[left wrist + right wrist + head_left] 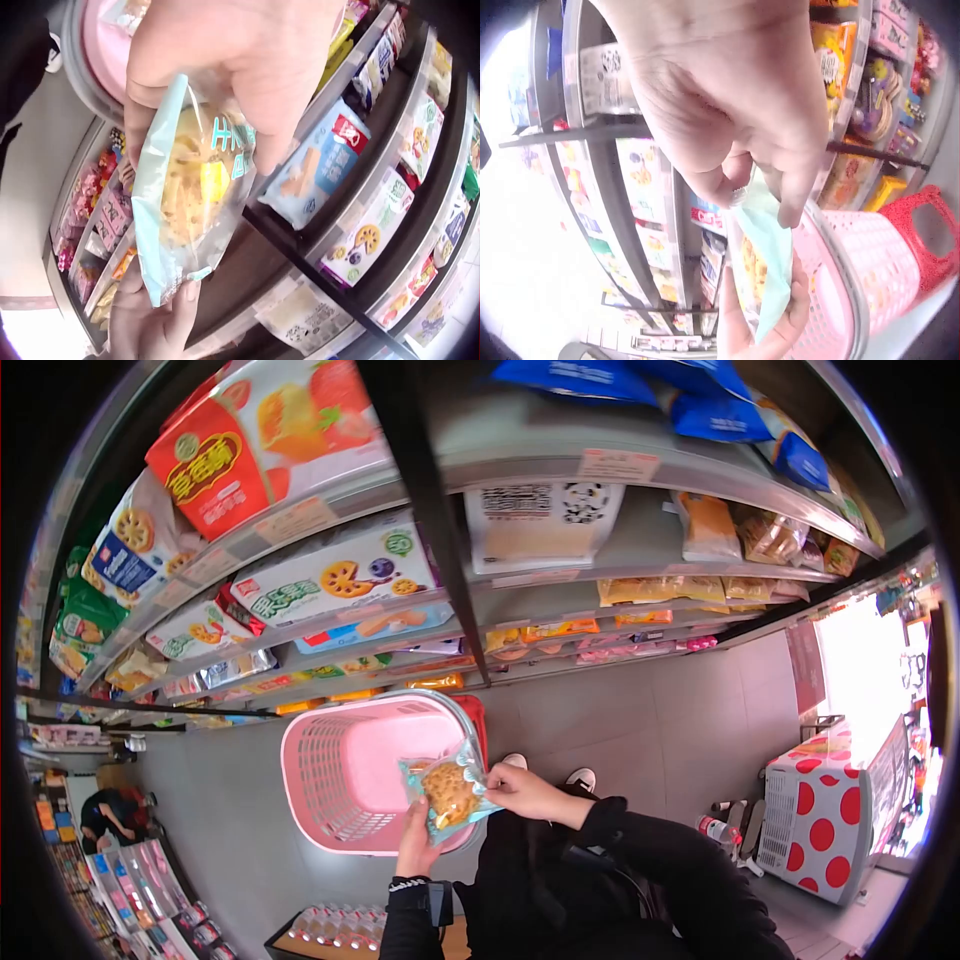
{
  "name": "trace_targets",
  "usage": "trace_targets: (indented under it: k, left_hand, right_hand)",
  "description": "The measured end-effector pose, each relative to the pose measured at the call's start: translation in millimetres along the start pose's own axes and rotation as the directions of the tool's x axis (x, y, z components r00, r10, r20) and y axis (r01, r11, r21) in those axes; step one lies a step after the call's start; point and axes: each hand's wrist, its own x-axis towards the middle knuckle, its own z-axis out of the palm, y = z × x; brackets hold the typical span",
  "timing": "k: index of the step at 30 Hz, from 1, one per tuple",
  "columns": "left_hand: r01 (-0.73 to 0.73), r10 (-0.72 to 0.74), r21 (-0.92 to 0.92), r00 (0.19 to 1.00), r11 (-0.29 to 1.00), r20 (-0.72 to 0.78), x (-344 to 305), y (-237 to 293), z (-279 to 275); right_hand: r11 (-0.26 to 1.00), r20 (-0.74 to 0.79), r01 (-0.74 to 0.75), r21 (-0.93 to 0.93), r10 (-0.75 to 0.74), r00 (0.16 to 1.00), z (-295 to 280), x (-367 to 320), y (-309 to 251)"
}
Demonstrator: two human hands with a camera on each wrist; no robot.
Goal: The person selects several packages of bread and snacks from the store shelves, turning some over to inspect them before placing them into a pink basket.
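Note:
A clear and pale-blue snack packet (pixel 449 792) with a golden, bumpy pastry inside is held between both hands above the pink basket. My left hand (pixel 417 844) grips one side, thumb and fingers around the wrapper. Pinched in the fingers of my right hand (pixel 524 793) is the packet's other end. The left wrist view shows the packet (pixel 196 187) from close up, with teal lettering and a yellow patch on its film. In the right wrist view the right hand (pixel 742 112) pinches the pale-blue edge.
The pink basket (pixel 312 780) stands on the floor beneath the packet, a red basket (pixel 472 712) beside it. Shelves of boxed and bagged snacks (pixel 335 580) rise in front. A polka-dot cabinet (pixel 822 825) stands at right, and a crate of bottles (pixel 335 927) sits low. Another person (pixel 108 815) is far left.

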Motion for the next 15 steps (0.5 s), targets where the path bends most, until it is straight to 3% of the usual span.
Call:
trace_targets:
  k: [5,7,9,11,13,14,15]
  left_hand:
    - [0.073,-0.070,0.024,0.993,0.997,-0.100,12,19,-66]
    - [0.115,-0.096,0.112,0.982,0.987,-0.166,21,31,-82]
    - [0.130,-0.107,0.098,0.971,0.987,-0.215,40,34,-108]
    - [0.093,-0.037,0.223,0.969,0.970,-0.245,68,28,-137]
    - [0.049,-0.009,0.187,0.978,0.981,-0.207,93,20,-157]
    - [0.027,0.002,0.174,0.986,0.984,-0.164,103,18,-158]
    - [0.008,0.011,0.160,0.993,0.987,-0.116,114,16,-160]
  right_hand:
    - [0.985,0.061,-0.157,-0.076,0.161,0.985,48,40,13]
    - [0.974,0.121,-0.214,-0.081,0.223,0.967,60,52,15]
    - [0.951,0.095,-0.022,-0.309,0.054,0.994,71,65,30]
    - [0.924,0.079,-0.047,-0.380,0.082,0.993,70,66,5]
    - [0.913,0.089,-0.077,-0.400,0.122,0.989,69,70,1]
    - [0.910,0.128,0.018,-0.413,0.038,0.991,68,69,6]
    - [0.906,0.113,0.006,-0.424,0.047,0.992,65,68,6]
